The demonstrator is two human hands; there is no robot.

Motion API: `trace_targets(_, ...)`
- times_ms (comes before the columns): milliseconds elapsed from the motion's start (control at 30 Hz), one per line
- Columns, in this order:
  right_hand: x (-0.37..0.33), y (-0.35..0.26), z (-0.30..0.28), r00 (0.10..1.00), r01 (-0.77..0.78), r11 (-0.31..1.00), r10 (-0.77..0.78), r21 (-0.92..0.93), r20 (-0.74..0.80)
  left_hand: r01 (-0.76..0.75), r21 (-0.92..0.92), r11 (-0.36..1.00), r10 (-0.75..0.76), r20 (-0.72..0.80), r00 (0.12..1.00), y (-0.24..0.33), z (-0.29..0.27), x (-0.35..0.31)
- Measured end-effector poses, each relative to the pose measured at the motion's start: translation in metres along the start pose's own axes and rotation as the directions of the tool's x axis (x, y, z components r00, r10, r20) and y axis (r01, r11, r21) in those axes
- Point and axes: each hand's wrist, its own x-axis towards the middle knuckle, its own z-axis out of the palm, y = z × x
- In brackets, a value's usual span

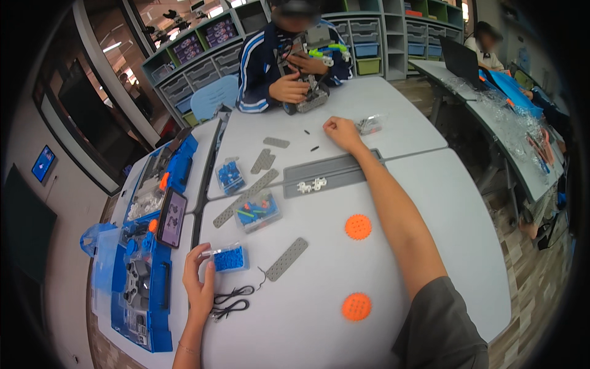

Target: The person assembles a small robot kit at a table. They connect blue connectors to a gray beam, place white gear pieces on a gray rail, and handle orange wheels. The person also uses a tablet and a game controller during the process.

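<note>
My left hand (198, 280) rests on the pale table near its left edge, fingers touching a small clear box of blue parts (229, 257). Black cables (230, 301) lie just to its right. My right hand (341, 131) reaches far across the table, fingers curled closed on the surface near small black pins (314, 148) and a clear bag of parts (370, 124); whether it pinches a pin I cannot tell. Below my right forearm lie a long grey tray (335, 174) with white connectors (311, 185) and two orange gears (358, 227) (356, 306).
Grey perforated beams (286, 259) (244, 198), a clear box of mixed parts (257, 210) and a blue parts case with a phone (171, 216) lie at left. A person across the table holds a grey robot build (309, 92). Another person sits at a laptop (460, 59) far right.
</note>
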Motion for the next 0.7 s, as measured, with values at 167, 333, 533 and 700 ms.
trace_targets(167,-0.003,-0.001,0.001,1.0,-0.021,1.0,0.021,-0.005,0.009,0.004,0.039,0.999,-0.003,-0.034,0.999,-0.001,0.001,-0.004)
trace_targets(333,-0.003,-0.005,-0.002,0.999,-0.039,0.999,0.039,-0.027,0.006,-0.004,0.062,0.998,0.007,-0.047,0.999,0.001,0.0,-0.003)
trace_targets(533,-0.002,-0.002,-0.001,0.998,-0.055,0.998,0.056,-0.025,0.031,-0.079,0.106,0.991,0.079,0.005,0.997,0.005,-0.001,-0.002)
trace_targets(700,-0.003,-0.001,-0.002,1.0,-0.016,1.0,0.016,0.013,0.005,-0.306,0.23,0.924,0.272,0.167,0.948,0.021,-0.008,0.011)
